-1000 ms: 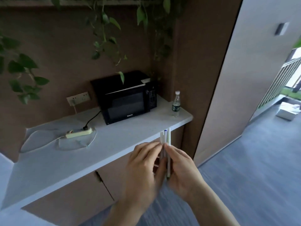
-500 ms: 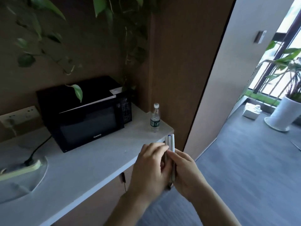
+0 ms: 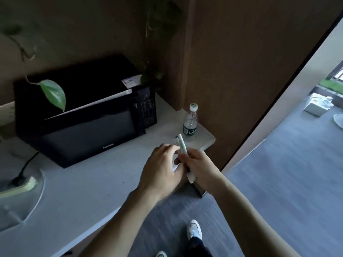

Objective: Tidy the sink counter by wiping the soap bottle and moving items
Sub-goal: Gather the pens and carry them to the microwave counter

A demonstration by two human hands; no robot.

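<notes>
Pens [image 3: 181,145], slim white cylinders, in right hand [image 3: 201,165] grip; left hand [image 3: 160,166] pinching them too.

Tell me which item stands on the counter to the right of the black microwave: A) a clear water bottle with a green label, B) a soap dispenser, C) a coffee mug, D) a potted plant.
A: a clear water bottle with a dark green label stands upright on the counter right of the microwave, just beyond the white pens held by the left hand and right hand.
</notes>
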